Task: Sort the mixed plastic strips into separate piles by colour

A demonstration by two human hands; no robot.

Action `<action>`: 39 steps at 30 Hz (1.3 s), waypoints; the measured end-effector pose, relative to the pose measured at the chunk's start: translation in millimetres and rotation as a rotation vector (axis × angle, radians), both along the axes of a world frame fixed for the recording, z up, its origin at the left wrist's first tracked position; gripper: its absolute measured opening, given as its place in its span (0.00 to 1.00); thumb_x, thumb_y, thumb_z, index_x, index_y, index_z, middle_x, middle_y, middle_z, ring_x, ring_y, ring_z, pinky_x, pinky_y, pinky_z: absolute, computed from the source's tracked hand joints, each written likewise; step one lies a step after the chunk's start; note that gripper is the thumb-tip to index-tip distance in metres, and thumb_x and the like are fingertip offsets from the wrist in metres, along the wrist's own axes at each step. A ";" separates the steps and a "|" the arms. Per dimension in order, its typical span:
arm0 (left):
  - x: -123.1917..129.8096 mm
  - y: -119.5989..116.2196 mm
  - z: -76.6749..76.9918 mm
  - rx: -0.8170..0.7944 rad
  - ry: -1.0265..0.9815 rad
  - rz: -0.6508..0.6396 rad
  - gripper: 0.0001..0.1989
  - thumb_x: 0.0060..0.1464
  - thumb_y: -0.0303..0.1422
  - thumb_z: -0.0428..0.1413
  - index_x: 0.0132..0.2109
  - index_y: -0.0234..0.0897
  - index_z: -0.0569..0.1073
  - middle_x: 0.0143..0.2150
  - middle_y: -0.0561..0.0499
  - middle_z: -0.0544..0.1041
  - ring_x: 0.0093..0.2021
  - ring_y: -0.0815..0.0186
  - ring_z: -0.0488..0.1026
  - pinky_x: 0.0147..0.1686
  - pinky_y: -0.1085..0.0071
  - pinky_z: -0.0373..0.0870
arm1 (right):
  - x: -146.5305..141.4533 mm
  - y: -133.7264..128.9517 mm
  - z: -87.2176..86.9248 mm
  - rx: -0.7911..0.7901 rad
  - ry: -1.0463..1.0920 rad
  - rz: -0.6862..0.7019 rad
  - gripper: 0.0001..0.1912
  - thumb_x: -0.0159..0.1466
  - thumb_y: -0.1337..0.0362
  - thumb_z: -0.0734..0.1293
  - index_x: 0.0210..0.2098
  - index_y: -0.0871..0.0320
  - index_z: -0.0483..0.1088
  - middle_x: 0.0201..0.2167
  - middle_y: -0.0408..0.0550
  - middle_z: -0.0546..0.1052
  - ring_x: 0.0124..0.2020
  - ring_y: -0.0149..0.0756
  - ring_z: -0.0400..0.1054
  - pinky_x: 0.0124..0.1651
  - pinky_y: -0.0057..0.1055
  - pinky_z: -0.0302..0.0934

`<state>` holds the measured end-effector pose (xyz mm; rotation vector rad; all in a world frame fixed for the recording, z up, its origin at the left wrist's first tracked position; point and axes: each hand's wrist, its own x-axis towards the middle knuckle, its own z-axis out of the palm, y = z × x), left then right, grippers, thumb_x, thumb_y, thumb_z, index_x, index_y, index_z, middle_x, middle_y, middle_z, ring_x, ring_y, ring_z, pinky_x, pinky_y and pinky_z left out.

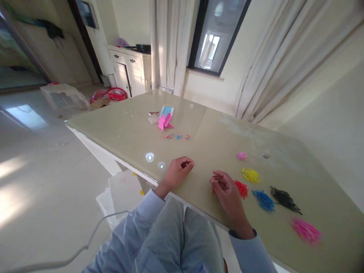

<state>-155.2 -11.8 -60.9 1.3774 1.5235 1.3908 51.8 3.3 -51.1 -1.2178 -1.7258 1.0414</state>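
Knees (172,218) nearest; left hand (180,171) and right hand (226,189) curl, gripping what I can't tell; a rightward nudge could scatter red strips (242,189).

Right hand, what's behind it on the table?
Past the outer edge of the right hand, part of a red pile shows on the table. Whatever lies directly behind the palm and fingers is covered, so how far the pile extends there can't be seen.

Tabletop (205,141) lane btwn L hand (179,171) & R hand (226,191) free thru to far edge. Fwd of L: small colored bits (179,135) in way. R side tight: red pile (242,189) adj, then blue pile (264,200).
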 end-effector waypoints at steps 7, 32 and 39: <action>-1.2 -0.5 -1.3 0.022 -0.122 0.005 0.14 0.56 0.41 0.55 0.33 0.34 0.77 0.27 0.52 0.74 0.27 0.69 0.66 0.30 0.72 0.62 | -60.2 57.8 25.0 0.111 -0.041 0.094 0.23 0.59 0.54 0.66 0.50 0.59 0.67 0.36 0.47 0.76 0.22 0.30 0.69 0.25 0.28 0.64; -0.2 0.7 -0.7 0.043 -0.239 0.047 0.11 0.54 0.37 0.55 0.31 0.34 0.76 0.27 0.52 0.75 0.27 0.69 0.68 0.29 0.73 0.63 | -149.2 160.1 5.1 0.210 -0.762 0.042 0.12 0.67 0.66 0.61 0.40 0.59 0.77 0.43 0.56 0.79 0.44 0.39 0.71 0.44 0.30 0.58; -0.9 1.1 -1.0 0.049 -0.223 0.063 0.11 0.53 0.38 0.55 0.30 0.35 0.76 0.26 0.53 0.74 0.26 0.70 0.66 0.28 0.73 0.61 | -132.2 138.8 8.6 0.153 -0.550 0.008 0.09 0.65 0.67 0.61 0.35 0.59 0.73 0.39 0.55 0.79 0.42 0.40 0.71 0.45 0.33 0.59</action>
